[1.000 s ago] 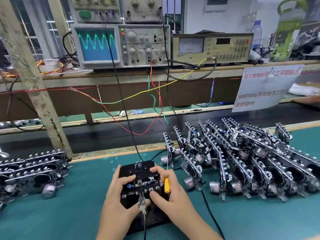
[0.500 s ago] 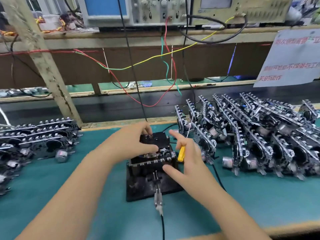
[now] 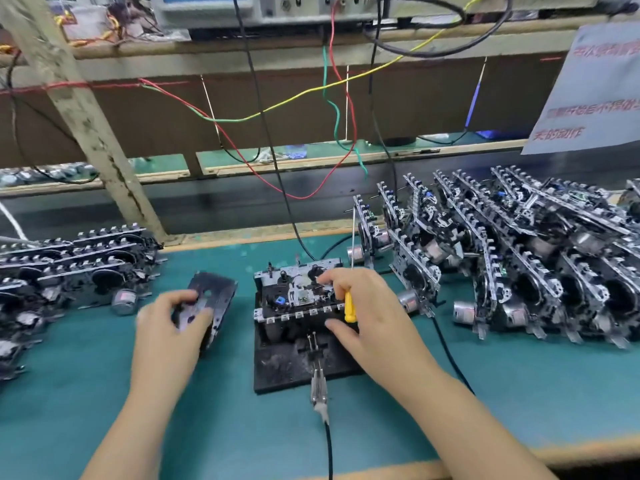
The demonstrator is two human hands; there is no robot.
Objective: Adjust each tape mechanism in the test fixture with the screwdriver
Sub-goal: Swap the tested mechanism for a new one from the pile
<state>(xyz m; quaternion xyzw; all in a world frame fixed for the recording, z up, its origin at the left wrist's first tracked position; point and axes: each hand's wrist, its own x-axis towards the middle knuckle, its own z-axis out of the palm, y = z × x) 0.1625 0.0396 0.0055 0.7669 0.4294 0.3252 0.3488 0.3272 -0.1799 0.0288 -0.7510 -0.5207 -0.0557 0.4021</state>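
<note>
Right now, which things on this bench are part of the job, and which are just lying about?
In use:
- test fixture
- tape mechanism in it
- yellow screwdriver, right hand
- black cassette, left hand

Lying about:
- paper notice
- loose coloured wires

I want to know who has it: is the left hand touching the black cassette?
Touching. The head view shows the left hand gripping the black cassette, fingers curled over its near edge, left of the test fixture.
</note>
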